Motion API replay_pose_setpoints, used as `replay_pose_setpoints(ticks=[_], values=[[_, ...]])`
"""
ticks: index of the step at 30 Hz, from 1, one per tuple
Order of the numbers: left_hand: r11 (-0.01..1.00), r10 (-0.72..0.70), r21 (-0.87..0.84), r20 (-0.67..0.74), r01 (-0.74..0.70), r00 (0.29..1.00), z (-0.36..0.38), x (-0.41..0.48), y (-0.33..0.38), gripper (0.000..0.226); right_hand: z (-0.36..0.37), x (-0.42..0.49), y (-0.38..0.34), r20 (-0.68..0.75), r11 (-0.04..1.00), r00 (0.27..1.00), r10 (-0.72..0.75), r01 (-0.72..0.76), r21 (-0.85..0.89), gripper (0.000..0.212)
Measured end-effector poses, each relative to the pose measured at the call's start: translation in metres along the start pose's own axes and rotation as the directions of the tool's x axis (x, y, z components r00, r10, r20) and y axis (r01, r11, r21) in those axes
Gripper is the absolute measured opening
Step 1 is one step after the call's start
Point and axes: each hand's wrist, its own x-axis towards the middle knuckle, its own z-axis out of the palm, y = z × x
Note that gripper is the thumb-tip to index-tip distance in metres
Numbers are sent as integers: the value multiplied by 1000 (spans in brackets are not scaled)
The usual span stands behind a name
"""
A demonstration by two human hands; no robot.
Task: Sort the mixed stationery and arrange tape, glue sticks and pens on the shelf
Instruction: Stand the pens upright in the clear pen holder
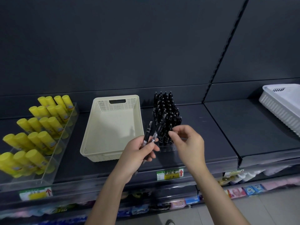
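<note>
- left hand (139, 151) grips 2 black pens (148, 133) in a curled fist, click ends pointing up and away, tips sticking out below the palm
- right hand (186, 140) is just right of the left, the 2 apart; fingers loosely curled, thumb and index tips at the front row of the pen rack (167, 111); cannot tell if they pinch a pen there or only touch it
- pen rack = clear holder packed with black pens standing upright in rows, on the dark shelf (219, 127) right behind both hands
- beige basket (116, 97) sits on the same shelf just left of the rack, perforated walls, handle slot on the far wall; the left hand overlaps its near right corner in view
- yellow glue sticks (45, 125) stand in rows in a clear tray (53, 153) at the left end of the shelf, well apart from the hands, all leaning the same way
- white basket (282, 104) sits on the next shelf bay at far right, cut off by the frame edge
- price label (169, 174) with a red arrow on the shelf lip under the rack; a second label (35, 194) under the glue sticks, blurred
- lower shelf shows coloured packets (237, 192), too blurred to identify
</note>
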Motion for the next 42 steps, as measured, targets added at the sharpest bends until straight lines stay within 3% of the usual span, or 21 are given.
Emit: replay_pose_setpoints(ticks=[5, 10, 15, 19, 22, 26, 33, 37, 42], values=[[1000, 10, -2, 107, -9, 994, 12, 1, 2, 17, -6, 0, -14, 68, 957, 992, 106, -121, 264, 2], [1000, 20, 15, 146, -23, 989, 18, 4, 0, 16, -11, -1, -18, 203, 890, 969, 139, -212, 403, 17], [999, -49, -6, 20, 50, 999, 18, 6, -2, 17, -23, 6, -17, 35, 879, 984, 174, -171, 446, 10], [986, -60, 149, -81, 72, 995, 11, 7, -4, 19, -31, 15, -4, -146, 967, 979, 145, -109, 231, 7], [981, -100, 157, -108, 116, 989, 13, 8, -5, 25, -25, 16, -1, -171, 992, 981, 89, -71, 108, 6], [989, -110, 84, -116, 121, 987, 15, 9, -2, 16, -14, 18, 5, -135, 1000, 991, -2, 4, 14, 10], [984, 8, 179, -111, 12, 994, 12, 6, -8, 20, -1, 20, 25, -25, 980, 996, -87, 81, -183, 6], [991, 8, 136, -115, 8, 993, 13, 6, -9, 25, 4, 18, 32, 36, 949, 991, -131, 136, -283, 10], [995, -16, 93, -135, 29, 991, 15, 6, -10, 14, 2, 19, 37, 95, 924, 987, -133, 158, -348, 14]])
